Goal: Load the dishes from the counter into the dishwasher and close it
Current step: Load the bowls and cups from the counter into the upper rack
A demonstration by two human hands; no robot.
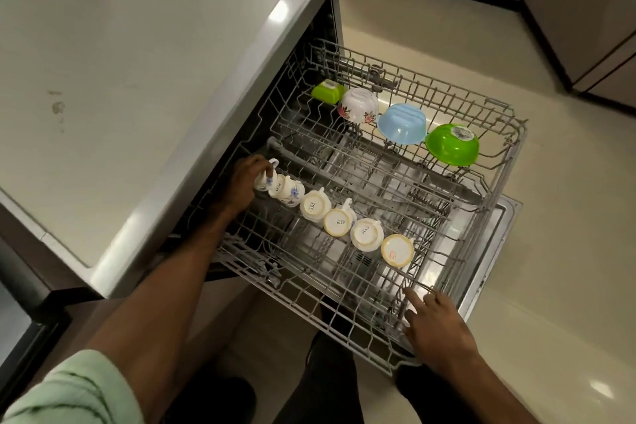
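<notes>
The dishwasher's upper wire rack (pixel 481 217) is pulled out over the open door (pixel 495 241). A row of several upturned white cups (pixel 339 222) runs along its near side. My left hand (pixel 242 184) grips a white cup with blue flowers (pixel 265 179) at the inner end of that row, close under the counter edge. My right hand (pixel 435 329) rests with straight fingers on the rack's front rim. Along the far side sit a small green container (pixel 327 91), a floral white bowl (pixel 359 105), a blue bowl (pixel 402 124) and a green bowl (pixel 452 144), all upside down.
The pale counter (pixel 137 79) overhangs the dishwasher on the left and shows no dishes in view. Cream floor tiles (pixel 550 286) lie right of the door. Dark cabinet fronts (pixel 585 27) stand at the upper right. My legs are below the rack.
</notes>
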